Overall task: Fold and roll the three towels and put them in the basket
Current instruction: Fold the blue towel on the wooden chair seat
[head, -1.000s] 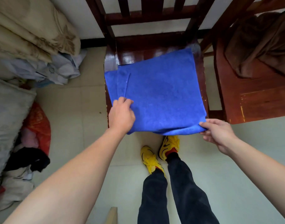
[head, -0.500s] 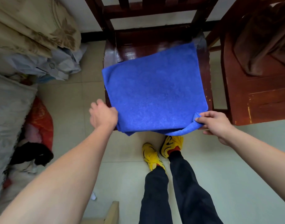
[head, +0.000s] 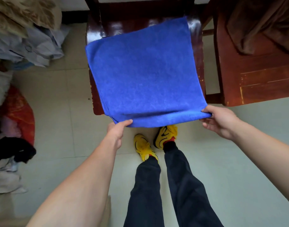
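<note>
blue towel (head: 142, 74) is folded flat on the chair (head: 97, 28), near edge hanging off the front. left hand (head: 117, 129) and right hand (head: 220, 121) each pinch a near corner. looks early: no rolling yet, no basket in view.

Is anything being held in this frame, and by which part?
Both hands hold the blue towel by its near edge: left hand at the near-left corner, right hand at the near-right corner.

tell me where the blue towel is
Centre of the head view: the blue towel lies on the dark chair seat, near corners pinched by left hand and right hand.
</note>
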